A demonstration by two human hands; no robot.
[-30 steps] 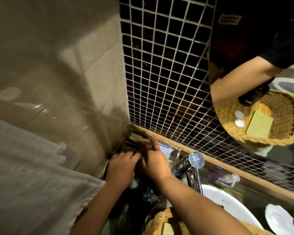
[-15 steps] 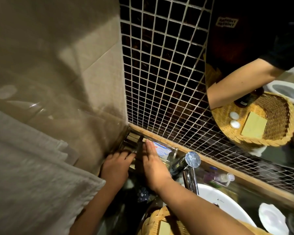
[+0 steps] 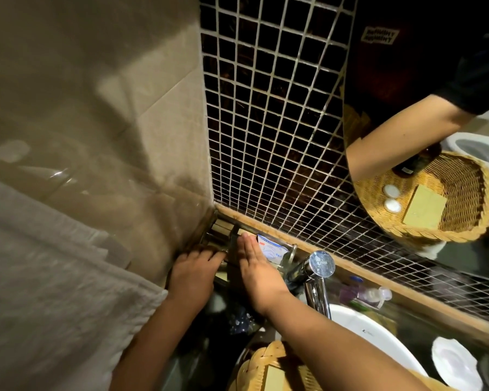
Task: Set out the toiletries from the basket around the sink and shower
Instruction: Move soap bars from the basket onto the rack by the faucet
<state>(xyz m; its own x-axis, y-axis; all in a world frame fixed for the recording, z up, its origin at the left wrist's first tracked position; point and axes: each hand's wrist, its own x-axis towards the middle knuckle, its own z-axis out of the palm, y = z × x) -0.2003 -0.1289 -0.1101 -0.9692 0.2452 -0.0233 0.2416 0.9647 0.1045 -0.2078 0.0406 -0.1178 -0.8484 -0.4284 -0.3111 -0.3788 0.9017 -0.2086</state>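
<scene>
Faucet (image 3: 319,273) just beside right hand (image 3: 259,273), towel (image 3: 40,277) at left

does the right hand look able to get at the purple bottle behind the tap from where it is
Probably yes, with a detour. The right hand lies flat on the corner shelf, and the chrome tap stands between it and the purple bottle; reaching over or behind the tap looks open.

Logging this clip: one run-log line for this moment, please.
left hand: on corner rack | right hand: flat, fingers extended, beside blue-white packet | wicker basket: by sink
</scene>
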